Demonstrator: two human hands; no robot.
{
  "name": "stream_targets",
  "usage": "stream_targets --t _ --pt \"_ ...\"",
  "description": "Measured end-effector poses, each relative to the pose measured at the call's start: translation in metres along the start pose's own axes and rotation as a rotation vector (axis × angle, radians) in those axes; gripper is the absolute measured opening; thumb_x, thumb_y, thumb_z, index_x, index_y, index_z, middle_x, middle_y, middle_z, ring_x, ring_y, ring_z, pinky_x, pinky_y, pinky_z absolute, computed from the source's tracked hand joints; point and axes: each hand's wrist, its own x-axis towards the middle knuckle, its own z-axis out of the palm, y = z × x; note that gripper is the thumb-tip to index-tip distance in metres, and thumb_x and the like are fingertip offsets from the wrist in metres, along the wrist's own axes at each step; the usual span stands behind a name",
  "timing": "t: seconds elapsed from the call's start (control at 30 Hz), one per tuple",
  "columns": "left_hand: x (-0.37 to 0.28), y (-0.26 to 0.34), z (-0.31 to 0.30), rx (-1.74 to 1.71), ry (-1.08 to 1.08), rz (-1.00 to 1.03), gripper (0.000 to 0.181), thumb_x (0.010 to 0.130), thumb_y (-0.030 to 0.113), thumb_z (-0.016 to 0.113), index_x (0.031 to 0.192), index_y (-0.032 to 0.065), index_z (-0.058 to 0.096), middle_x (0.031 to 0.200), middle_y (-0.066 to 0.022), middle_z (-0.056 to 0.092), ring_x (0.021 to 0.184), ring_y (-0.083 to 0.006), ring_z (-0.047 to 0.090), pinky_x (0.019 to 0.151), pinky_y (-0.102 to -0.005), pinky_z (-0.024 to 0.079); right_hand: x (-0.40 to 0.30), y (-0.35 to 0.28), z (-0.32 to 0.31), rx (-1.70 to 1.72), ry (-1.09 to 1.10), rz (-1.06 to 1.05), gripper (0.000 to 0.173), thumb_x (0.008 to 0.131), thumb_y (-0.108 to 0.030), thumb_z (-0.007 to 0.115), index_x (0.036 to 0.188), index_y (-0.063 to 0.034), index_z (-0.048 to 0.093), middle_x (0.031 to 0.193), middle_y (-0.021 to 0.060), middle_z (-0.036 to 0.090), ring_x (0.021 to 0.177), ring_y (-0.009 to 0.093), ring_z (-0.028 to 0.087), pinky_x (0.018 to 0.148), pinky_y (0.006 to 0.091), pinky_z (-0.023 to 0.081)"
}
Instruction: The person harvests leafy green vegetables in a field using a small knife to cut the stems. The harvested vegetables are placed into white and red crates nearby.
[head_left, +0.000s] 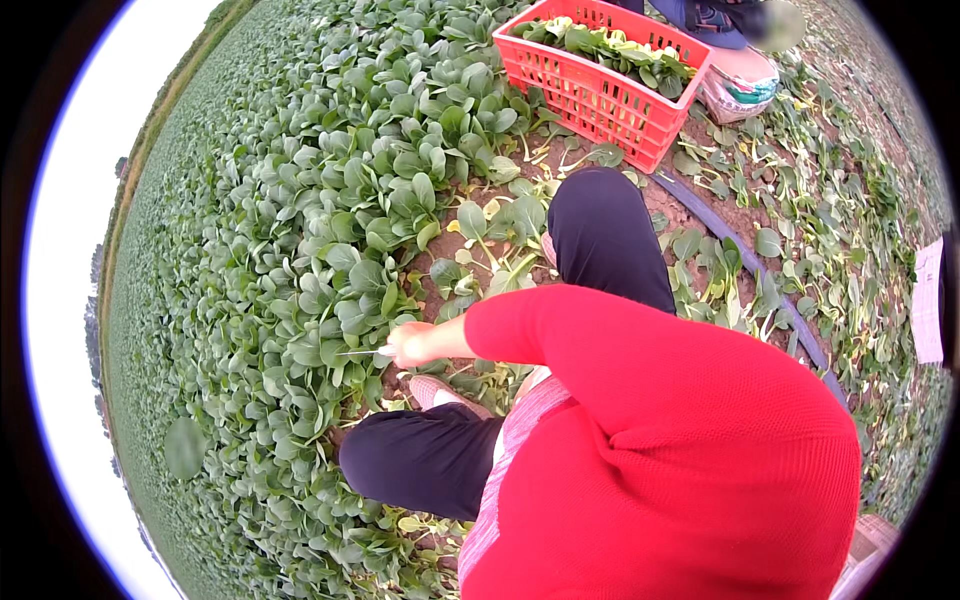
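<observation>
My right hand (411, 344), at the end of a red sleeve, is closed around the pale handle of a knife (361, 352). Its thin blade points left into the edge of the leafy green plants (367, 277), which look like bok choy. Leaves partly hide the blade tip, and I cannot tell whether it touches a stem. My left hand is out of view. Between my dark-trousered knees lie cut leaves (512, 276) on brown soil, along with a pink shoe (431, 391).
A red plastic crate (592, 97) holding leafy greens stands beyond my right knee. Beside it are a printed sack (739, 86) and another person's dark-clothed legs (694, 19). A dark flat hose (739, 259) crosses leaf-strewn soil behind me. Dense plants stretch away in front.
</observation>
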Motion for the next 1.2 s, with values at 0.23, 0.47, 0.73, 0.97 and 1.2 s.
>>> stream_targets --t 0.23,0.47,0.73,0.97,1.2 --pt "-0.002 -0.036 -0.005 -0.49 -0.014 -0.273 0.062 0.094 0.059 0.033 0.13 0.0086 0.043 0.114 -0.0103 0.054 0.101 -0.0243 0.053 0.077 -0.0401 0.043 0.018 -0.115 -0.103 0.014 0.26 -0.254 0.026 0.09 -0.036 0.061 0.094 -0.0125 0.071 0.091 0.0114 0.069 0.086 0.033 0.067 0.073 0.0433 0.052" --pt "-0.129 -0.256 -0.01 -1.17 0.182 -0.819 0.069 0.098 0.06 0.028 0.139 0.0054 0.037 0.124 -0.0112 0.052 0.108 -0.0238 0.051 0.081 -0.0393 0.042 0.004 -0.016 -0.229 0.042 0.1 -0.263 0.014 0.086 -0.025 0.065 0.083 -0.0114 0.06 0.068 0.0045 0.058 0.06 0.019 0.054 0.055 0.0331 0.042" --pt "-0.213 -0.226 -0.009 -1.334 0.214 -1.06 0.064 0.1 0.058 0.026 0.129 0.0055 0.046 0.101 -0.0085 0.057 0.077 -0.0209 0.049 0.067 -0.0384 0.04 -0.16 0.223 -0.208 0.739 0.18 0.432 0.02 0.096 -0.025 0.062 0.107 -0.0116 0.054 0.06 -0.0085 0.034 0.044 0.002 0.031 0.037 0.0189 0.023" --pt "-0.098 -0.1 -0.044 -1.517 0.301 -1.083 0.036 0.103 0.039 0.038 0.104 0.0039 0.047 0.082 -0.007 0.051 0.064 -0.0206 0.047 0.057 -0.0393 0.042 -0.157 0.199 -0.204 0.736 0.041 0.427 0.024 0.094 -0.028 0.065 0.109 -0.0119 0.054 0.058 -0.0085 0.034 0.041 0.002 0.028 0.037 0.019 0.021" --pt "0.071 0.028 -0.038 -1.682 0.126 -0.671 0.027 0.096 0.014 0.055 0.115 -0.0017 0.045 0.093 -0.0132 0.055 0.074 -0.0224 0.056 0.067 -0.0428 0.053 -0.157 0.198 -0.188 0.664 0.128 0.421 0.026 0.095 -0.029 0.064 0.111 -0.0128 0.053 0.058 -0.0071 0.035 0.041 0.003 0.03 0.036 0.0193 0.022"
